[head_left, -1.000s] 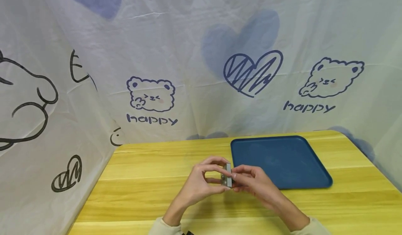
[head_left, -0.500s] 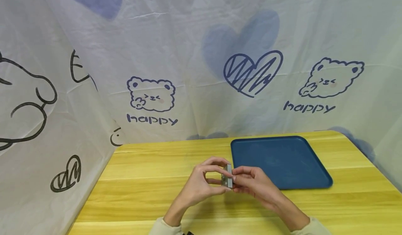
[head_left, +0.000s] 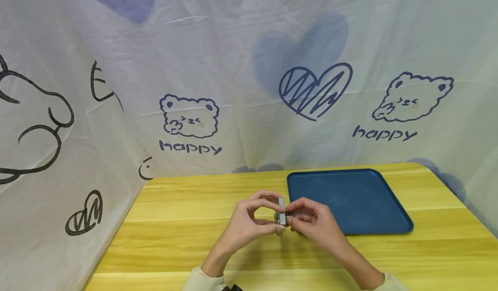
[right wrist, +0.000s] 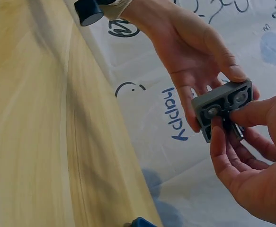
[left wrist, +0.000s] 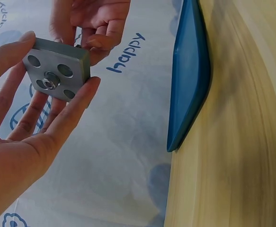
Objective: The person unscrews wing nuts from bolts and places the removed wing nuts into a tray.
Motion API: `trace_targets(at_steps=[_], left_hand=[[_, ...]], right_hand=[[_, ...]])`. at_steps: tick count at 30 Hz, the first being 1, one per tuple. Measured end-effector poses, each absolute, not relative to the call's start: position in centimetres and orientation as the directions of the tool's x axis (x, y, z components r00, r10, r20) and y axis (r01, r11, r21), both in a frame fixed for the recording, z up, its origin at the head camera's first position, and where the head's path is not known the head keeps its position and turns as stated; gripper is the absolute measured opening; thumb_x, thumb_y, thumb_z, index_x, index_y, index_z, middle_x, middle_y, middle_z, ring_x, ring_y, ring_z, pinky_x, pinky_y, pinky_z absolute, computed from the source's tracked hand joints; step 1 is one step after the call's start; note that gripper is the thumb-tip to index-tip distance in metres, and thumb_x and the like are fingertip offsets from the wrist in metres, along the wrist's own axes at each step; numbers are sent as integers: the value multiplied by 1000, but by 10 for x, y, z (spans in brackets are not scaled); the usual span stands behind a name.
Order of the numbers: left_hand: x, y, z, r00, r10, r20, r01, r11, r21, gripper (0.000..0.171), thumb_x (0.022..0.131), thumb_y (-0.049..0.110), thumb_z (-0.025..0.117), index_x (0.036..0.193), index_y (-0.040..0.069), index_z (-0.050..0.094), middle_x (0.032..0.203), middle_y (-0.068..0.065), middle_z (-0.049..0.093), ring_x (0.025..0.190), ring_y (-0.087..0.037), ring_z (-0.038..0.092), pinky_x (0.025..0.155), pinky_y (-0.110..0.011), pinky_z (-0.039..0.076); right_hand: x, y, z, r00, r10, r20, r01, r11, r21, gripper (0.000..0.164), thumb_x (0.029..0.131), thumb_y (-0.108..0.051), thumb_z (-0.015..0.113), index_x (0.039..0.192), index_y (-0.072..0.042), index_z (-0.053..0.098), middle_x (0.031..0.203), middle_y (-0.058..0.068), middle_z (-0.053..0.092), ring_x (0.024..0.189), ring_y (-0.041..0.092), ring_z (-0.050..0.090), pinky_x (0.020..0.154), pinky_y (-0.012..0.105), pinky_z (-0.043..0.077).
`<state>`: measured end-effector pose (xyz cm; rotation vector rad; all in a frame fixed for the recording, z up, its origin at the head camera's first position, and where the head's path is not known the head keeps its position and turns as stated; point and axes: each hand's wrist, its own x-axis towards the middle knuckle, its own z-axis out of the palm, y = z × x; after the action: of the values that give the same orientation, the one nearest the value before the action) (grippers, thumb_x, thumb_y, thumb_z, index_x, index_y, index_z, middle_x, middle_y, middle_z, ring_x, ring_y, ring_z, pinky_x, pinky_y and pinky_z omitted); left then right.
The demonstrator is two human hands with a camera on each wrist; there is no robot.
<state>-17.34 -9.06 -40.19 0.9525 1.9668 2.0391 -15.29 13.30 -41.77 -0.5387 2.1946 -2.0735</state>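
Note:
Over the table my left hand (head_left: 246,222) holds a small square grey plate (left wrist: 53,65) by its edges, thumb on one side and fingers on the other. The plate has several round holes and stands on edge. A bolt head (left wrist: 50,81) pokes out of the face seen in the left wrist view. On the recessed opposite face, the bolt's threaded end (right wrist: 237,132) sticks out between the fingers of my right hand (head_left: 318,222). Thumb and fingertip there pinch a small dark piece (right wrist: 226,115) beside the thread; its exact kind I cannot tell.
A shallow blue tray (head_left: 350,202) lies on the wood-grain table (head_left: 186,226), just beyond and to the right of my hands. White cloth (head_left: 241,131) with printed bears and hearts hangs behind and at the left. A black wrist camera (right wrist: 88,12) sits by my left cuff.
Both hands and the plate have risen slightly. My right hand's fingers have shifted their grip, with the index finger higher and the thumb lower against the plate's back.

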Motion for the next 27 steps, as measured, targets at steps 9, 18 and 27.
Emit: trace_targets(at_steps=[9, 18, 27], left_hand=[[-175, -96, -397, -796, 514, 319, 262, -183, 948, 33, 84, -2, 83, 115, -5, 73, 138, -15, 56, 132, -32, 52, 89, -49, 61], [-178, -99, -398, -799, 499, 334, 262, -211, 942, 39, 82, 8, 87, 115, -7, 72, 136, -16, 58, 132, -33, 53, 107, -47, 50], [-177, -100, -396, -804, 500, 320, 244, -214, 946, 39, 82, 8, 88, 114, -8, 72, 136, -17, 58, 131, -34, 53, 108, -47, 49]], right_hand=[[-145, 123, -418, -813, -242, 529, -571, 163, -804, 20, 92, 2, 74, 107, -10, 70, 103, 4, 71, 89, 13, 71, 74, 32, 63], [-145, 120, -419, -606, -267, 749, -791, 300, -533, 33, 85, 9, 78, 104, -17, 70, 106, -1, 69, 88, 11, 65, 71, 20, 55], [-147, 117, -421, -496, -271, 825, -861, 279, -425, 40, 78, 17, 79, 101, -15, 71, 107, 5, 67, 91, 17, 68, 75, 21, 58]])
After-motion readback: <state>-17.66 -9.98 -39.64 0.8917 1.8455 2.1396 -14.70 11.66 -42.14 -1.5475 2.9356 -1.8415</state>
